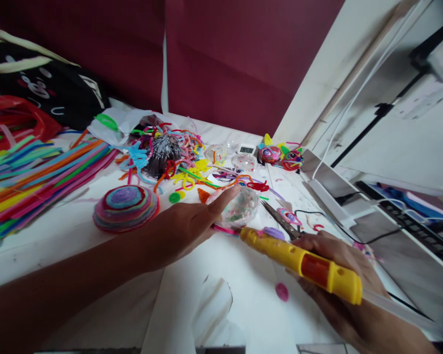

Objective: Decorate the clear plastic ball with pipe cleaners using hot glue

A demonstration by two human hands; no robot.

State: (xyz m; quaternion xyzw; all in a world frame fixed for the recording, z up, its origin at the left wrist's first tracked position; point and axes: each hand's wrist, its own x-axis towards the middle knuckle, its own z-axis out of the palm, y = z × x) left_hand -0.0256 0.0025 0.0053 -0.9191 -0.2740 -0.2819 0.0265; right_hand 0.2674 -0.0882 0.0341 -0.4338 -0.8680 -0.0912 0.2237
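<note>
My right hand (pixel 339 285) is wrapped round a yellow hot glue gun (pixel 280 253) with a clear glue stick sticking out of its back end. The gun's nozzle end meets the near rim of a clear plastic dome (pixel 241 206). My left hand (pixel 199 216) grips that dome from the left, thumb on top and the other fingers hidden. A pink and blue pipe cleaner strip (pixel 225 229) runs along the dome's lower edge. Beside my left forearm sits another dome wrapped in coiled pipe cleaners (pixel 126 206). Scissors (pixel 282 221) lie just beyond the glue gun.
Pipe cleaners (pixel 40 187) spread over the left side, near a black bag (pixel 55 88). Tangled offcuts (pixel 184 145) and more clear domes (pixel 216 153) lie at the back. Decorated balls (pixel 280 155) stand by a small digital display (pixel 247 150). A cable (pixel 349 238) crosses the right side.
</note>
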